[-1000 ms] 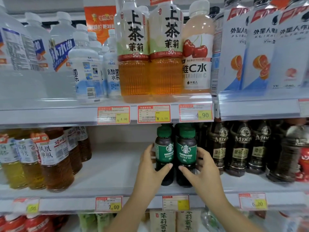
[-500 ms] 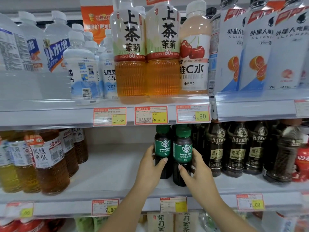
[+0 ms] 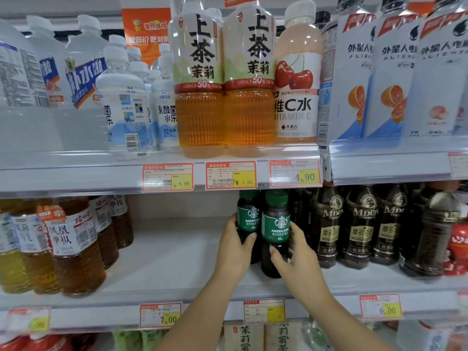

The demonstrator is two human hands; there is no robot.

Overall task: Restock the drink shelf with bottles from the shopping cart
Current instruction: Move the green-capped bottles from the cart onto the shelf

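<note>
Two Starbucks Americano bottles, both upright, long axis vertical, green caps up, labels facing out. The front Americano bottle (image 3: 275, 231) stands on the middle shelf (image 3: 172, 262). The right hand (image 3: 298, 254) grips it, thumb across the dark lower body, fingers curled round its right side. The rear Americano bottle (image 3: 249, 216) is just left of it and deeper in, its right edge hidden behind the front one. The left hand (image 3: 234, 252) holds it, thumb on the front, fingers wrapped behind.

Both are smooth dark plastic cylinders with a glossy green label band and a ribbed cap.

A second ago the pair stood level, side by side. Now the left one sits further back and the two overlap; both hands still hold.

Just right of the right hand is a row of dark MDOV coffee bottles (image 3: 329, 229), upright. Well left of the left hand are ridged amber tea bottles (image 3: 76, 249), with bare white shelf between. Right above the grip are red-and-yellow price tags (image 3: 231, 175), and above those tall jasmine tea bottles (image 3: 198, 84) and a cherry vitamin C water bottle (image 3: 296, 79).
</note>
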